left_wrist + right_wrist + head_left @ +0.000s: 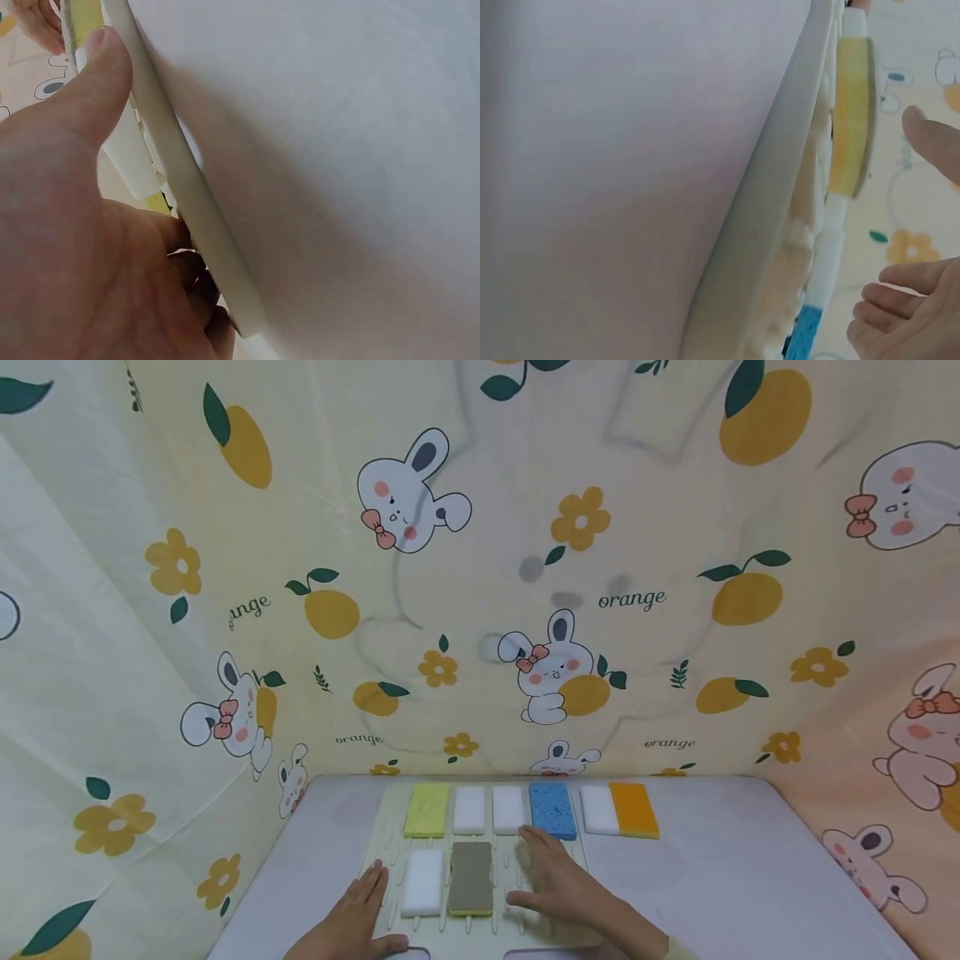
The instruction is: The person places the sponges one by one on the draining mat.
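Note:
A cream pegged rack [468, 937] lies on the table with sponges on it. In its back row are a yellow sponge [427, 810], two white sponges [469, 811] and a blue sponge [552, 810]. The front row has a white sponge [423, 882] and a grey-topped sponge [471, 877] with a yellow underside. My left hand [351, 917] rests along the rack's left edge, fingers extended; its thumb lies over the rim in the left wrist view. With fingers spread and nothing held, my right hand [562, 885] is over the rack's right part, fingertips near the blue sponge.
At the back right, beside the rack, lie a white block [600, 810] and an orange block [634, 810], side by side. The white table [720, 885] extends to the right. Patterned cloth [480, 577] with rabbits and oranges hangs behind and at both sides.

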A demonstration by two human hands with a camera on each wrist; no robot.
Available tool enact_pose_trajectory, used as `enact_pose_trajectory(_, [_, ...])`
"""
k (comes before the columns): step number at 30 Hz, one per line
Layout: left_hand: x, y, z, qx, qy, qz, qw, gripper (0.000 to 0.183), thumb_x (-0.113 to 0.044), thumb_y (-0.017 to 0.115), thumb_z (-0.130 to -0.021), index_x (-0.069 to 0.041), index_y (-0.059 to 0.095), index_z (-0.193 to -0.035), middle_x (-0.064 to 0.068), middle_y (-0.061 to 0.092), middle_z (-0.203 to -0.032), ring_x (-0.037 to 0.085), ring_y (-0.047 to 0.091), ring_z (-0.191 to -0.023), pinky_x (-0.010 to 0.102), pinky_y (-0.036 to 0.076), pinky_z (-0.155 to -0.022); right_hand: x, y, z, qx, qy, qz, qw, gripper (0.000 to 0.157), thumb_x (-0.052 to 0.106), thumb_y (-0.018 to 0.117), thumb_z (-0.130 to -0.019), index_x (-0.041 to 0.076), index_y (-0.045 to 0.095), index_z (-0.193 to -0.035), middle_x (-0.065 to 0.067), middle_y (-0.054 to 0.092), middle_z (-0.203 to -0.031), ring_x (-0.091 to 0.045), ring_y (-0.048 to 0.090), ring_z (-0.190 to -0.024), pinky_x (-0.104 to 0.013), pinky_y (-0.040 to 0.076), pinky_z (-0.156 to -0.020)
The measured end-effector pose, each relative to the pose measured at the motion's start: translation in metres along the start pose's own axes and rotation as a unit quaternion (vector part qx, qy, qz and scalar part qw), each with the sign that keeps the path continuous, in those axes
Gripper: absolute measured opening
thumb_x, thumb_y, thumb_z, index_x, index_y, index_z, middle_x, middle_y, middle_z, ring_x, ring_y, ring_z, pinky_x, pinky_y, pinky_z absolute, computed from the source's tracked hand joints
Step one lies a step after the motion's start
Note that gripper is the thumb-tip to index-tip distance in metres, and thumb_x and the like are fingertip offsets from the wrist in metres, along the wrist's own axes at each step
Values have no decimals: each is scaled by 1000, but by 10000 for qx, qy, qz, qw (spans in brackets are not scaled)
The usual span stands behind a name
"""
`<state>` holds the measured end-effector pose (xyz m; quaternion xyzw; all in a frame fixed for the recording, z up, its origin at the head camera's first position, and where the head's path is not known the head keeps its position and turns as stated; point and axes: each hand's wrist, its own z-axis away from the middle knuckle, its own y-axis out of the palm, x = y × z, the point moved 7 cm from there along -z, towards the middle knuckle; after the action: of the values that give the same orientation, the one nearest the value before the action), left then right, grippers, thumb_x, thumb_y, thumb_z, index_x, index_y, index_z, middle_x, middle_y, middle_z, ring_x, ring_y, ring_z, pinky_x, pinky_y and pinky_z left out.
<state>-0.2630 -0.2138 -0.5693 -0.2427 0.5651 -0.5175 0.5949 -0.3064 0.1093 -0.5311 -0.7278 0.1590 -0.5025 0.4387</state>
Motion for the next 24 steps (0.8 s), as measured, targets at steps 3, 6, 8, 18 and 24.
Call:
enact_pose_trajectory(3, [-1, -1, 1, -20, 4, -23, 10000, 117, -62, 80, -90, 12, 27, -163, 31, 19, -174, 47, 20, -161, 67, 18, -128, -8, -6, 3, -86, -9, -59, 9999, 110, 54, 89, -86, -1, 36, -164, -24, 36, -168, -47, 34, -155, -71, 37, -119])
enact_pose_trajectory(6, [-2, -1, 0, -32, 12, -44, 10000, 116, -60, 80, -90, 12, 27, -163, 30, 19, -174, 46, 20, -161, 67, 19, -128, -14, -14, 7, -131, 2, -148, 9998, 109, 53, 90, -86, 0, 36, -165, -23, 37, -168, -47, 35, -155, -71, 36, -119])
enact_pose_trajectory(8, [-1, -1, 0, -47, 41, -44, 10000, 116, -59, 80, -91, 12, 27, -163, 31, 19, -174, 46, 20, -161, 67, 19, -128, -18, -19, 11, -117, 29, -237, 9996, 108, 51, 90, -86, 1, 36, -165, -24, 37, -168, -48, 34, -155, -72, 36, -119])
enact_pose_trajectory(18, [0, 1, -2, -25, -1, -66, 10000, 117, -62, 80, -89, 12, 27, -163, 30, 20, -174, 46, 21, -161, 67, 19, -128, -47, -46, 22, 36, 295, -121, 9995, 106, 54, 89, -86, 9, 36, -166, -21, 34, -170, -46, 35, -154, -71, 37, -119])
enact_pose_trajectory(24, [1, 2, -3, 22, -192, -48, 9998, 120, -64, 81, -87, 10, 27, -164, 29, 19, -174, 46, 21, -161, 67, 20, -128, -65, -66, 30, -62, 395, 130, 9991, 108, 54, 89, -85, 7, 35, -166, -25, 34, -170, -50, 35, -154, -74, 37, -117])
